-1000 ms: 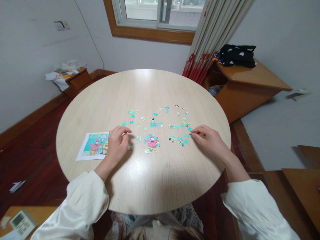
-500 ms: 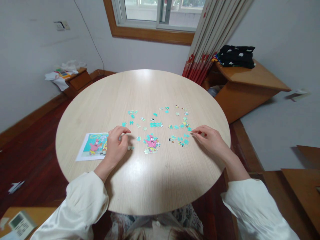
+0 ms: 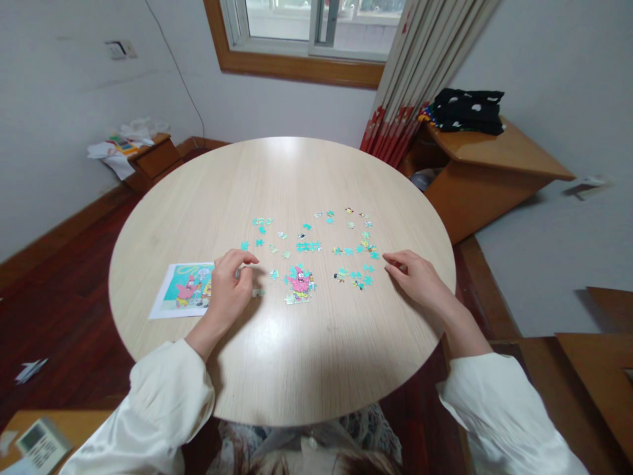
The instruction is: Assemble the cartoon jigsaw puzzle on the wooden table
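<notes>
My left hand [image 3: 231, 282] rests over the right edge of a printed cartoon picture [image 3: 186, 290], fingers curved, thumb apart from the forefinger, nothing visible in it. Just right of it lies a joined puzzle section [image 3: 299, 285] showing a pink starfish figure. Beyond that section is a short joined strip of turquoise jigsaw pieces [image 3: 309, 247]. My right hand [image 3: 414, 274] hovers at the right of the loose pieces, its fingertips slightly apart and holding nothing. Nearest to it is a turquoise jigsaw piece [image 3: 374, 256]. Several loose pieces [image 3: 357, 276] lie scattered between the hands.
All of this lies on a round wooden table [image 3: 291, 178]. A wooden cabinet [image 3: 499, 158] with a black patterned cloth [image 3: 469, 112] stands at the back right, beside a curtain [image 3: 420, 72]. A small side table [image 3: 157, 158] holds papers at the left.
My right hand has drawn back slightly to the right, away from the turquoise jigsaw piece by its fingertips. My left hand has stayed in place.
</notes>
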{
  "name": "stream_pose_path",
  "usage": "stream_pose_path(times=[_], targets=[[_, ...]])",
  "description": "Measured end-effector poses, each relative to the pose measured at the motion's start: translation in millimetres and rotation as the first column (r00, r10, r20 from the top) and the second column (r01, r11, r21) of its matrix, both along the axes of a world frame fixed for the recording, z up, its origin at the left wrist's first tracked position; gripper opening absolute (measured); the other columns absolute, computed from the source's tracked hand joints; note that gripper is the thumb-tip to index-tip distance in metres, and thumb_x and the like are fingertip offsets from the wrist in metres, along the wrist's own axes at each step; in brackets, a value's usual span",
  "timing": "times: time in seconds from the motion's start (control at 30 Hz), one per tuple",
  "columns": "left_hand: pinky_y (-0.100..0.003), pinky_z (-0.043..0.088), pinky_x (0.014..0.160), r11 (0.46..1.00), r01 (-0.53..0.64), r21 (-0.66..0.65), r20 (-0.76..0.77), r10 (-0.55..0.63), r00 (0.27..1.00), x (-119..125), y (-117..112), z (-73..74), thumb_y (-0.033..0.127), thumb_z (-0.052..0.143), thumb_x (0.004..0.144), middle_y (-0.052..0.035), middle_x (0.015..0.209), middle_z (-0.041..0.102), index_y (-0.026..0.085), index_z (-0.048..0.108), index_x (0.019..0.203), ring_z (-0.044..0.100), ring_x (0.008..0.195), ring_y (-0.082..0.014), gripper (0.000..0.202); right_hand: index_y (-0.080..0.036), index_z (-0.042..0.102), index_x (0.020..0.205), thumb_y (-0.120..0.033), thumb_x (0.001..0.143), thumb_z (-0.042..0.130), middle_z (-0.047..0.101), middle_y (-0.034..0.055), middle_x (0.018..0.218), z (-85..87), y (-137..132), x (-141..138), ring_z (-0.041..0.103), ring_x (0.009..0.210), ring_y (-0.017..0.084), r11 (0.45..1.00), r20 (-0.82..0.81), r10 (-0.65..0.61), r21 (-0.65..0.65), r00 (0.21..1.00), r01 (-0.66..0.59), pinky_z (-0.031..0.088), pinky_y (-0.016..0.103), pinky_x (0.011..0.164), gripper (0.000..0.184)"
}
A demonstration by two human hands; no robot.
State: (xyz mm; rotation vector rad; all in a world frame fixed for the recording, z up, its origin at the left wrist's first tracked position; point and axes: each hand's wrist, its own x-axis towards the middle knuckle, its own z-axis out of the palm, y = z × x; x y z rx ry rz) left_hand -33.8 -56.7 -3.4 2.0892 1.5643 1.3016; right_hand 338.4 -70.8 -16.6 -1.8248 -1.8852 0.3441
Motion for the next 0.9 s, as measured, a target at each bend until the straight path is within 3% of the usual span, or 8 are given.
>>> stream_pose_path(times=[0.47,0.73,0.9], targets=[[-0.037,0.043,0.081,1.0,0.008,0.013,0.003,-0.008,1.0,-1,0,-0.1,0.013,0.042,0.075,-0.0024,0.081,0.067,0.021,0.059,0.075,0.062,0.083,-0.0208,0.019,-0.019,0.071,0.106,-0.028,0.09,0.05,0.067,0.0118,0.104,5.3,-14,-25,0.065,0.094,0.024,0.994,-0.044,0.109,-0.017,0.993,-0.11,0.052,0.043,0.086,0.028],[-0.038,0.044,0.081,1.0,0.011,0.01,0.013,-0.012,1.0,0,0,-1.3,0.012,0.043,0.074,-0.0026,0.08,0.066,0.021,0.059,0.075,0.062,0.083,-0.0214,0.019,-0.023,0.067,0.115,-0.034,0.084,0.064,0.064,0.01,0.113,8.0,-23,-37,0.061,0.106,0.026,0.98,-0.083,0.194,-0.032,0.978,-0.197,0.049,0.045,0.093,0.033],[-0.039,0.045,0.082,1.0,0.006,0.011,0.024,-0.006,1.0,-2,1,-2.0,0.012,0.043,0.075,-0.0025,0.08,0.066,0.021,0.059,0.075,0.062,0.082,-0.0217,0.019,-0.02,0.068,0.111,-0.031,0.084,0.062,0.063,0.0101,0.11,6.1,-22,-40,0.061,0.104,0.025,0.983,-0.086,0.179,-0.03,0.98,-0.182,0.049,0.044,0.094,0.029]])
